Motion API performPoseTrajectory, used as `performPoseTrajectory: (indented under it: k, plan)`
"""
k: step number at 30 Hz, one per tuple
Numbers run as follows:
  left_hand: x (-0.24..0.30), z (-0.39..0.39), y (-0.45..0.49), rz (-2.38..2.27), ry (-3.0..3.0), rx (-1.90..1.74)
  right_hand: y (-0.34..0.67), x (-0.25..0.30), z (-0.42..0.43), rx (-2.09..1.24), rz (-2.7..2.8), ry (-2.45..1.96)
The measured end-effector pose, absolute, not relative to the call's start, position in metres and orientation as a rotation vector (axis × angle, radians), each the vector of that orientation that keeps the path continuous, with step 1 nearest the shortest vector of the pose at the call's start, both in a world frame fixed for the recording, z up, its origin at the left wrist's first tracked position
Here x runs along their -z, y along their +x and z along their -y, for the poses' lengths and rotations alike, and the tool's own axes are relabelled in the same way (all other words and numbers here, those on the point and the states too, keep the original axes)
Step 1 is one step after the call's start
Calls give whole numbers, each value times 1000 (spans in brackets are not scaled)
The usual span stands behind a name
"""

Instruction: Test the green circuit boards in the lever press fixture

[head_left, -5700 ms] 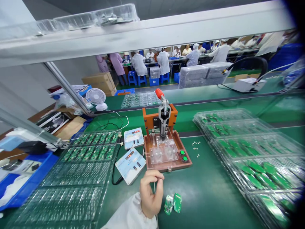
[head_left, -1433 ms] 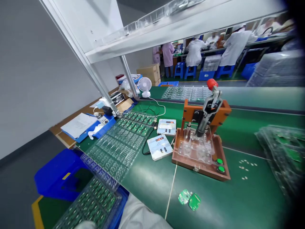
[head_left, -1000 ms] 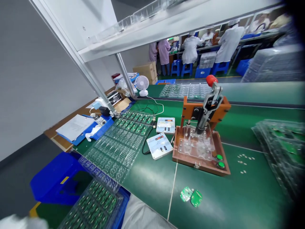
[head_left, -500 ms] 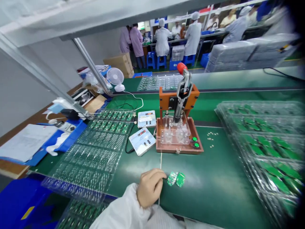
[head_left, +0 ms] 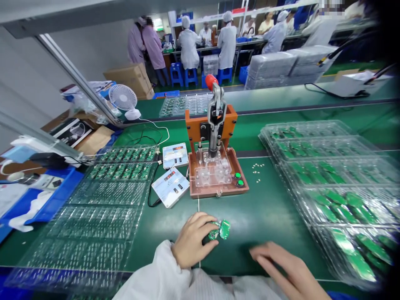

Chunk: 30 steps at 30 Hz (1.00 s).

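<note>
Two small green circuit boards (head_left: 220,230) lie side by side on the green bench top near its front edge. My left hand (head_left: 190,239) rests just left of them, fingers curled, with the fingertips pinching the nearer board. My right hand (head_left: 286,266) lies low at the right, fingers stretched out flat over the mat, holding nothing. An orange-brown press fixture (head_left: 215,175) with a red-knobbed lever (head_left: 211,81) and two green buttons stands behind the boards.
Clear blister trays with green boards cover the left (head_left: 103,208) and right (head_left: 331,183) of the bench. Two small meter boxes (head_left: 171,185) with cables sit left of the fixture. A white fan (head_left: 123,100) stands at the back left. Other workers in white coats sit far behind.
The view has swung back from the left to the bench centre. My left hand came onto the mat and closed on the boards. My right hand has entered at the lower right.
</note>
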<state>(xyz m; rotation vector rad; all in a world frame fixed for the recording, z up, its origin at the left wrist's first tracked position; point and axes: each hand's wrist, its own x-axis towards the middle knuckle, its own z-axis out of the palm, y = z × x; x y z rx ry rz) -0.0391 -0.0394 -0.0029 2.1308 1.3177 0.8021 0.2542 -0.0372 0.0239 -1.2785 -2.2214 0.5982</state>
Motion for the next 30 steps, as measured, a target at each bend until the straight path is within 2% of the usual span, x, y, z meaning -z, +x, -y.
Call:
performPoseTrajectory:
  k: [6, 14, 22, 30]
  plan:
    - [5, 37, -42, -1330, 2143, -829, 200, 2, 10, -574, 2285, -1218]
    - [8, 37, -42, -1365, 2154, -894, 195, 15, 11, -538, 2370, -1178]
    - [18, 37, -46, -1417, 2205, -934, 200, -20, -9, -640, 2280, -1075]
    - [13, 38, -46, -1449, 2150, -862, 181, -59, -102, -220, 2322, -885]
